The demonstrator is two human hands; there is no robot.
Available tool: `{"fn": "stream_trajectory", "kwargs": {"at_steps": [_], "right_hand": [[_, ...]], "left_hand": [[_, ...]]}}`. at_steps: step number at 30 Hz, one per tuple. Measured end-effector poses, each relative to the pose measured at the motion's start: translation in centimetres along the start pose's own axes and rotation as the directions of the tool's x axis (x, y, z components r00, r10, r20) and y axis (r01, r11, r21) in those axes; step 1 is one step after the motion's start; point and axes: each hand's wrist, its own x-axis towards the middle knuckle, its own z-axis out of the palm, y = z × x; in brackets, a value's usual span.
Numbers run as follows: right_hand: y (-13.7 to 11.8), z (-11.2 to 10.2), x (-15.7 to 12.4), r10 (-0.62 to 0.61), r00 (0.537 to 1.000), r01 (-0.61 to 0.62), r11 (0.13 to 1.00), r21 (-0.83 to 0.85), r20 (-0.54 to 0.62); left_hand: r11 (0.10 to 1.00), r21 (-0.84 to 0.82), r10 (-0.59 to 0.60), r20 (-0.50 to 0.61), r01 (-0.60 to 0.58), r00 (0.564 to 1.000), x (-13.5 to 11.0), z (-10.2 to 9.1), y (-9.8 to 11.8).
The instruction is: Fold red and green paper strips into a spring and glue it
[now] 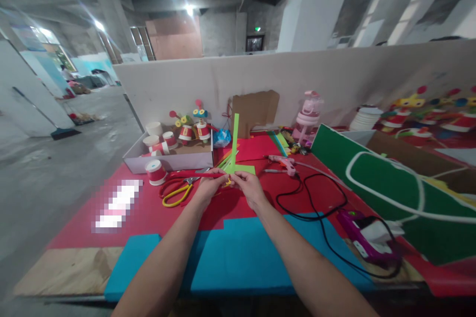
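Note:
Both hands meet over the middle of the table, fingertips close together. My left hand (211, 188) is closed in a pinch, with a red paper strip (201, 175) running out from it to the left. My right hand (249, 187) is pinched too, at the end of a light green paper strip (235, 141) that stands upright; another green piece (246, 169) lies flat behind its fingers. A tiny yellow bit (228, 181) shows between the fingertips. Scissors with yellow and red handles (177, 195) lie beside my left hand. The exact join of the strips is hidden by fingers.
A white box (174, 162) holds cups and paper-cup figures; a red-and-white cup (155, 172) stands before it. Rightward are a pink glue gun (284, 164), a black cable (323, 208), a purple power strip (366, 237) and a green board (383, 193). Blue sheets (241, 257) line the front.

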Motion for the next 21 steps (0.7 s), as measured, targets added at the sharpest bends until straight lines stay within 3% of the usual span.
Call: {"fn": "stream_trajectory", "kwargs": {"at_steps": [7, 12, 16, 21], "right_hand": [[-0.04, -0.14, 0.06, 0.045, 0.998, -0.048, 0.997, 0.067, 0.047], [-0.12, -0.23, 0.27, 0.050, 0.998, -0.047, 0.996, 0.075, -0.032], [-0.18, -0.32, 0.35, 0.031, 0.998, -0.028, 0.998, 0.052, -0.050], [-0.31, -0.15, 0.08, 0.032, 0.999, -0.030, 0.998, 0.064, -0.034]], "left_hand": [[0.998, -0.060, 0.000, 0.028, 0.002, 1.000, 0.30, -0.15, -0.25], [0.986, -0.161, -0.040, 0.032, 0.044, 0.999, 0.78, -0.41, -0.57], [0.987, -0.157, -0.038, 0.003, 0.038, 0.999, 0.98, -0.58, -0.69], [0.995, -0.081, -0.048, 0.046, 0.052, 0.998, 0.88, -0.46, -0.59]]}}
